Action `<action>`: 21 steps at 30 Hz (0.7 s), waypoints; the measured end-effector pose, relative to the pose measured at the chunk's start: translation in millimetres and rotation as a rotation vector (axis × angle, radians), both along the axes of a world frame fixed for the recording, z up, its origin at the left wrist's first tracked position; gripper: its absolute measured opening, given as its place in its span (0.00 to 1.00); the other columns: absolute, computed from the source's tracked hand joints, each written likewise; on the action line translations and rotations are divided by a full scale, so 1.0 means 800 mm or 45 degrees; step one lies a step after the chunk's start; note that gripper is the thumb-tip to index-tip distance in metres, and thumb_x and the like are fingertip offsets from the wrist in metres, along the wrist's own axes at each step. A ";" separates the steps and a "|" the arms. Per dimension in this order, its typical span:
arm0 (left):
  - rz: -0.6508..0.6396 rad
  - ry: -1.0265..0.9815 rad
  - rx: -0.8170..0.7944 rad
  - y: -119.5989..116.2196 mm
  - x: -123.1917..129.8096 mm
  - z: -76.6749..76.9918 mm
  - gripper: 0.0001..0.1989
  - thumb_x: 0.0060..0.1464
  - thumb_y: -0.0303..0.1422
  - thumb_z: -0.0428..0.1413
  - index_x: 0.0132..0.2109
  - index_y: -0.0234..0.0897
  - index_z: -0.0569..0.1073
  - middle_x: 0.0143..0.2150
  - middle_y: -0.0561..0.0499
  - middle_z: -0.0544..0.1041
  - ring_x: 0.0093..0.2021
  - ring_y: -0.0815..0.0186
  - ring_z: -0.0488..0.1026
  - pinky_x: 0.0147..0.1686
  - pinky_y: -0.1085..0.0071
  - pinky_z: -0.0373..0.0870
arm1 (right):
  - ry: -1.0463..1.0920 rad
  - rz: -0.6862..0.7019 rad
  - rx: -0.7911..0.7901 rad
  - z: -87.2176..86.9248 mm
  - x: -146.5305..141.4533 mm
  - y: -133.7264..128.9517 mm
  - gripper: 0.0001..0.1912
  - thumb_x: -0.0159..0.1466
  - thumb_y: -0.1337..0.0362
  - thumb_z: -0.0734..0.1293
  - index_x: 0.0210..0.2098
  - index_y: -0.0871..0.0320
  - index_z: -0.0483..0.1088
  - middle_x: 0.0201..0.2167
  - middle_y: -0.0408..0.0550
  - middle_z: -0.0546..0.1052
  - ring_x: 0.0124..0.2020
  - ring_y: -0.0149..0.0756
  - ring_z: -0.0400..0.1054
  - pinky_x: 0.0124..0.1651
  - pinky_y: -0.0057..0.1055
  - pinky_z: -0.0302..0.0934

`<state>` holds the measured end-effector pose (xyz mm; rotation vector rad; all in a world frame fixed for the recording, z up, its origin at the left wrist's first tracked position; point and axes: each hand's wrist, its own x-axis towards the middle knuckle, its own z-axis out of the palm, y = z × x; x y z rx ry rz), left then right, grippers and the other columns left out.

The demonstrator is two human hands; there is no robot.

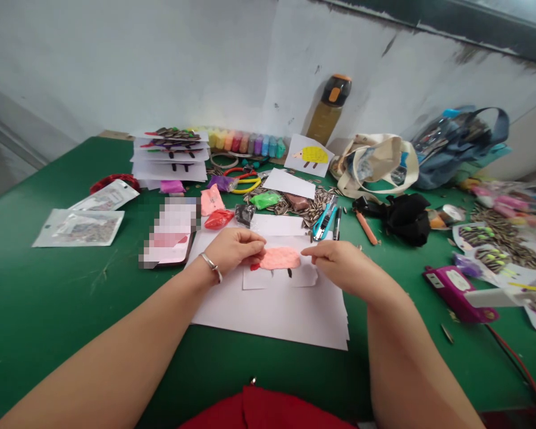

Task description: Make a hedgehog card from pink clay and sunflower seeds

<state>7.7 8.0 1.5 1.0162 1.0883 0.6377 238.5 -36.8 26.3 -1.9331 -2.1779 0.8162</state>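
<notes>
A flattened piece of pink modelling clay lies on a small white paper card, with black leg shapes below it and a bit of red at its left end. My left hand, a bracelet on its wrist, pinches with thumb and finger at the clay's left edge. At the right end, my right hand points its index finger to the clay's rim, other fingers curled and nothing held. Larger white sheets lie underneath. Beyond the hands are packs of red clay and black clay.
Left of the paper lies a phone. Behind are sunflower seeds, a blue utility knife, pliers, a hedgehog card and a bottle. A purple glue gun rests at right.
</notes>
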 end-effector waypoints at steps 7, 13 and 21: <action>0.010 0.026 -0.010 0.000 0.000 0.001 0.04 0.49 0.26 0.59 0.34 0.27 0.73 0.24 0.51 0.75 0.22 0.71 0.73 0.31 0.71 0.72 | 0.128 0.258 -0.044 0.003 -0.017 -0.007 0.23 0.58 0.72 0.56 0.46 0.51 0.75 0.43 0.44 0.78 0.42 0.34 0.69 0.42 0.28 0.59; -0.012 0.001 0.013 0.000 0.000 0.000 0.05 0.48 0.27 0.60 0.34 0.28 0.73 0.23 0.52 0.74 0.21 0.71 0.72 0.29 0.71 0.71 | 0.006 0.104 0.063 -0.004 -0.031 -0.007 0.13 0.60 0.66 0.57 0.27 0.57 0.72 0.26 0.44 0.75 0.27 0.30 0.64 0.28 0.26 0.51; 0.012 -0.005 0.004 0.000 0.000 -0.004 0.07 0.46 0.29 0.62 0.32 0.28 0.74 0.24 0.51 0.75 0.23 0.70 0.73 0.29 0.71 0.72 | -0.262 0.097 0.102 -0.021 -0.051 -0.007 0.13 0.58 0.63 0.58 0.18 0.58 0.59 0.18 0.41 0.67 0.19 0.27 0.51 0.23 0.29 0.38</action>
